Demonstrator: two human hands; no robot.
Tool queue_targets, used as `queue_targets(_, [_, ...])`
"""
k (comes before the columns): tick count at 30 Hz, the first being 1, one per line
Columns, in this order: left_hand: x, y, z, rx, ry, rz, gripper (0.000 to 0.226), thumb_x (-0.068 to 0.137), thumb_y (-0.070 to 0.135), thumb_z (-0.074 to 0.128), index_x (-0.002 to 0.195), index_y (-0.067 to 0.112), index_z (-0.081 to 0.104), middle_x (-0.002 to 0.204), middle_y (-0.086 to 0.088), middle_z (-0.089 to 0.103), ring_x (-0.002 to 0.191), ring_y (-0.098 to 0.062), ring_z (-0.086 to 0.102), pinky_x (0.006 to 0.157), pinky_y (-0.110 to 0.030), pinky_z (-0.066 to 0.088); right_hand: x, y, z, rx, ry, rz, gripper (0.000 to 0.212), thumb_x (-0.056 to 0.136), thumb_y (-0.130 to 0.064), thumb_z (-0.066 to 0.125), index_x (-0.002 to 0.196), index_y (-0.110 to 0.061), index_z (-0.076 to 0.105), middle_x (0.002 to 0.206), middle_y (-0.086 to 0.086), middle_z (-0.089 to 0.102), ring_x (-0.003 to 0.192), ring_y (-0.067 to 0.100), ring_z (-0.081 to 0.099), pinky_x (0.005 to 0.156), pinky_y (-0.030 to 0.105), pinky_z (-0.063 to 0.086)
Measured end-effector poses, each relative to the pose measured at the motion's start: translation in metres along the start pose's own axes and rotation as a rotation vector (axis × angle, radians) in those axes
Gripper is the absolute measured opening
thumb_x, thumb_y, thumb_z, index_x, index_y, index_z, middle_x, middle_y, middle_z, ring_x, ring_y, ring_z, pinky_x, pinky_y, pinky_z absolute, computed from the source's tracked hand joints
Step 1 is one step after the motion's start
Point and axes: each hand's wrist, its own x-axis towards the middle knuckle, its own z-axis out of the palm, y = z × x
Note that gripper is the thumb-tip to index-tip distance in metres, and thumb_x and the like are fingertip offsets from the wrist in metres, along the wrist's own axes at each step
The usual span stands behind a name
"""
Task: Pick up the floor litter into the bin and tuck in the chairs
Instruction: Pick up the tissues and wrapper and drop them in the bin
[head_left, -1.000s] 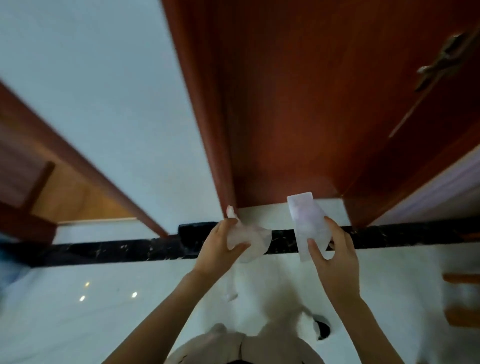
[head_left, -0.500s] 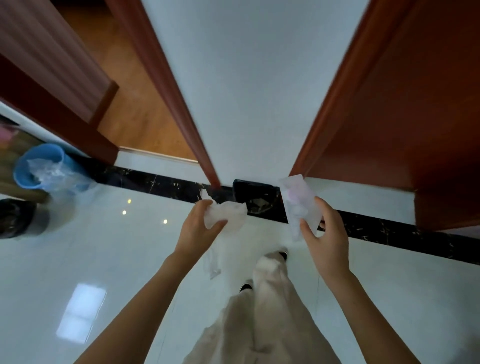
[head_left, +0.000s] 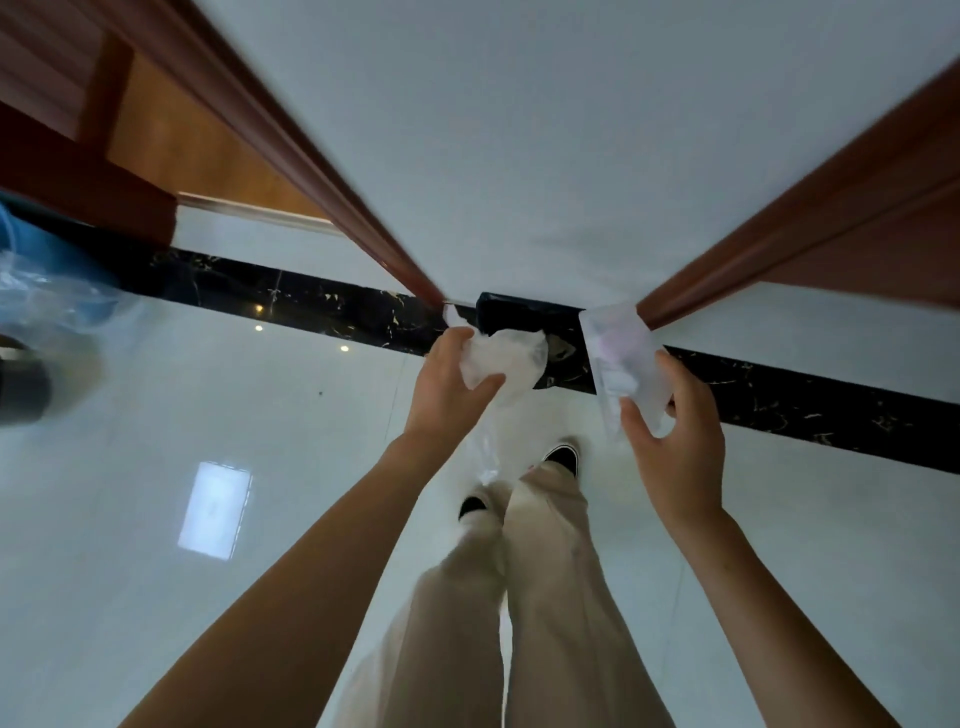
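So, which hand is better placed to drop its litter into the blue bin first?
Probably the left hand: it holds the crumpled wrapper and is nearer the blue bin at the left edge. The right hand is farther.

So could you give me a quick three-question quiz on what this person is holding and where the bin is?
1. True or false: both hands are empty.
2. Which hand holds the flat, clear rectangular packet? A. left B. right C. neither
3. Fill in: the blue bin stands at the far ____ edge of the view.

Key:
1. False. The left hand grips a crumpled clear wrapper, and the right hand holds the packet.
2. B.
3. Left. The blue bin, lined with a clear bag, is blurred there on the white floor.
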Motion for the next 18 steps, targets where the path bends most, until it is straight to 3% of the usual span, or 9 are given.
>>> queue_targets(5, [0.076, -0.064, 0.077, -0.016, -0.066, 0.061, 0.054, 0.078, 0.02, 0.074, 0.123, 0.011, 0.048, 0.115, -0.001, 0.053, 0.104, -0.014, 0.049, 0.083, -0.017, 0.034, 0.033, 0.061, 0.08, -0.008, -0.005, 0.031, 0.054, 0.091, -0.025, 0.066, 0.14, -0.019, 0.045, 0.136, -0.001, 0.052, 0.122, 0.018, 0.05, 0.097, 0.045, 0.048])
queue_targets(10, [0.142, -0.126, 0.147, 0.019, -0.078, 0.192, 0.053, 0.078, 0.017, 0.074, 0.124, 0.011, 0.048, 0.117, -0.002, 0.053, 0.106, -0.015, 0.049, 0.086, -0.02, 0.035, 0.055, 0.126, 0.151, 0.015, 0.094, 0.052, 0.053, 0.091, -0.025, 0.067, 0.139, -0.02, 0.046, 0.135, -0.002, 0.053, 0.121, 0.017, 0.051, 0.096, 0.044, 0.049])
queue_targets(15, [0.179, -0.177, 0.202, 0.092, -0.118, 0.343, 0.055, 0.078, 0.015, 0.073, 0.127, 0.01, 0.048, 0.118, -0.003, 0.053, 0.11, -0.018, 0.049, 0.089, -0.021, 0.036, 0.057, 0.178, 0.193, 0.01, 0.151, 0.041, 0.053, 0.09, -0.024, 0.07, 0.138, -0.02, 0.047, 0.13, -0.001, 0.054, 0.114, 0.02, 0.056, 0.093, 0.043, 0.052])
queue_targets(18, [0.189, -0.197, 0.225, 0.104, -0.167, 0.351, 0.059, 0.078, 0.018, 0.073, 0.131, 0.013, 0.047, 0.122, -0.002, 0.053, 0.114, -0.018, 0.048, 0.095, -0.029, 0.041, 0.053, 0.199, 0.206, -0.018, 0.156, 0.016, 0.054, 0.089, -0.022, 0.07, 0.138, -0.017, 0.048, 0.131, 0.003, 0.055, 0.115, 0.021, 0.056, 0.093, 0.044, 0.051])
